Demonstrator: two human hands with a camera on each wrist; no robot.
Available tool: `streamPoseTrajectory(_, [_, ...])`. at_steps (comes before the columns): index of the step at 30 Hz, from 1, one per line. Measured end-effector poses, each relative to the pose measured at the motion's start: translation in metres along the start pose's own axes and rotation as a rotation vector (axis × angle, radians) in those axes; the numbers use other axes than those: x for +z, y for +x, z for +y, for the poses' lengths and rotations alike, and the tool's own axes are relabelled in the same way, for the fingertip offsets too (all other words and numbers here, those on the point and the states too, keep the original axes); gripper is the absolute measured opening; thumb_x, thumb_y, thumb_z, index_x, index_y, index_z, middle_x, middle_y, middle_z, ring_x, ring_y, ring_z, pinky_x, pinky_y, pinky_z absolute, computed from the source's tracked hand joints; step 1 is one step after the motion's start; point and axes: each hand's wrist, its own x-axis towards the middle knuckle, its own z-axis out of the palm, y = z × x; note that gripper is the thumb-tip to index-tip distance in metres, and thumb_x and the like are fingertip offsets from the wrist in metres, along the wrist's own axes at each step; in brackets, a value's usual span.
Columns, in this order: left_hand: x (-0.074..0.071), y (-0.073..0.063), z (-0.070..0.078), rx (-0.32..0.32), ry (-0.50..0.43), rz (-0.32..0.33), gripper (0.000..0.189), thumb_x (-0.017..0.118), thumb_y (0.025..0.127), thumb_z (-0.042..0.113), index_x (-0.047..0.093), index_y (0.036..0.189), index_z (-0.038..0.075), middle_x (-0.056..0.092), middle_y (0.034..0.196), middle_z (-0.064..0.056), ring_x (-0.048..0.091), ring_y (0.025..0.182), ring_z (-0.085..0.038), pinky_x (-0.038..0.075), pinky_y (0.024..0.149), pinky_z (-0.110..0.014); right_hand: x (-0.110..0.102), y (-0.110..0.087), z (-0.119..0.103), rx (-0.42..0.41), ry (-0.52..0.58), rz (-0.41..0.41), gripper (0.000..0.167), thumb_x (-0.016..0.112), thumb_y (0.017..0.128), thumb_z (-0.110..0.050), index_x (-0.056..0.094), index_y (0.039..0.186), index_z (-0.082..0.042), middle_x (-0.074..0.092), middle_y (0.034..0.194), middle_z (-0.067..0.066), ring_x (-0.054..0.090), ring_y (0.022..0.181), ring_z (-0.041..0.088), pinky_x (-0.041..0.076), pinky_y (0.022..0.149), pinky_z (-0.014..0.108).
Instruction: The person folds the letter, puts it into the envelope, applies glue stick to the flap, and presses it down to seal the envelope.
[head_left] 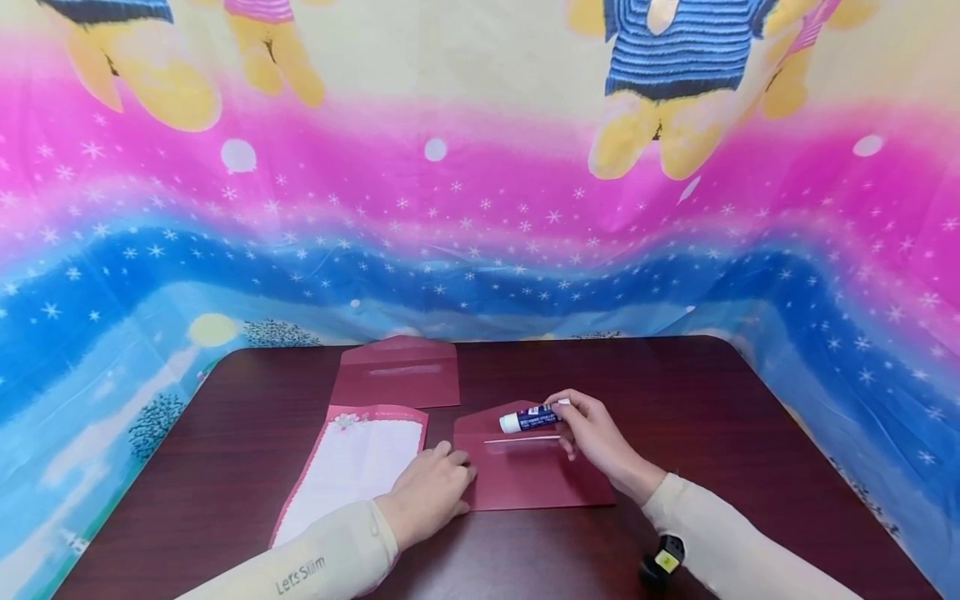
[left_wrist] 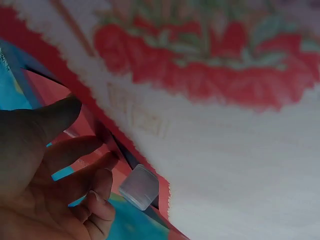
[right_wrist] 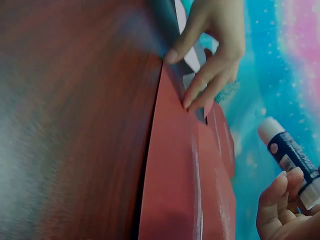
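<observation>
Blue-and-white glue stick (head_left: 534, 416): above front red envelope (head_left: 536, 483) | right grip (head_left: 600, 437): pinching glue stick | left grip (head_left: 433, 490): fingers loosely spread, touching envelope's left edge | envelope: flat on bench (head_left: 540, 550)

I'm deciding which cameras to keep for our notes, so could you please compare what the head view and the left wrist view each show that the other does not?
Only the head view shows the right hand, the glue stick with its dark label, and the striped sweaters on the backdrop.

Only the left wrist view shows red flowers printed on the paper; its pale cylinder may be the stick's end, I cannot tell.

Both show the left hand, paper, backdrop and part of an envelope.
</observation>
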Motion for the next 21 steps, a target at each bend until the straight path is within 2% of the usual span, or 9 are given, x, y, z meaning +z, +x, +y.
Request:
streamPoseTrajectory(7, [0.003,-0.001,-0.001,0.023,0.012,0.025,0.031,0.085,0.078,0.041,0.076,0.097,0.019,0.069,0.092,0.001,0.054,0.078,-0.019,0.049,0.071,-0.029,0.01,0.016,0.003,0.05,0.052,0.015,0.027,0.036,0.105,-0.016,0.056,0.111,0.001,0.044,0.071,0.001,0.041,0.052,0.011,0.041,0.048,0.023])
streamPoseTrajectory(11, [0.004,-0.002,-0.001,0.03,0.015,0.028,0.031,0.084,0.079,0.042,0.076,0.098,0.019,0.068,0.093,0.0,0.054,0.078,-0.019,0.049,0.071,-0.029,0.013,0.019,0.007,0.073,0.041,-0.029,0.039,0.034,0.111,-0.034,0.054,0.109,0.0,0.043,0.068,0.001,0.04,0.051,0.011,0.041,0.048,0.022])
streamPoseTrajectory(14, [0.003,-0.002,-0.001,0.034,0.018,0.029,0.032,0.083,0.079,0.042,0.076,0.099,0.019,0.068,0.094,0.0,0.054,0.079,-0.018,0.049,0.071,-0.03,0.013,0.019,0.01,0.066,0.03,-0.071,0.05,0.037,0.108,-0.048,0.053,0.111,-0.001,0.043,0.069,0.001,0.04,0.05,0.011,0.041,0.048,0.022])
streamPoseTrajectory(18, [0.004,-0.002,-0.001,0.037,0.018,0.029,0.031,0.083,0.08,0.042,0.077,0.099,0.018,0.068,0.094,0.0,0.055,0.079,-0.018,0.049,0.072,-0.03,0.012,0.022,0.013,0.01,-0.009,-0.115,0.043,0.048,0.106,-0.043,0.054,0.107,0.0,0.047,0.07,0.006,0.039,0.048,0.012,0.042,0.047,0.024])
streamPoseTrajectory(21, [0.004,-0.002,-0.002,0.04,0.02,0.03,0.031,0.083,0.08,0.042,0.077,0.099,0.018,0.066,0.091,0.0,0.055,0.079,-0.018,0.049,0.071,-0.029,0.013,0.025,0.012,-0.062,-0.12,-0.135,0.032,0.059,0.103,-0.032,0.06,0.105,0.0,0.056,0.075,0.011,0.041,0.049,0.013,0.042,0.046,0.026])
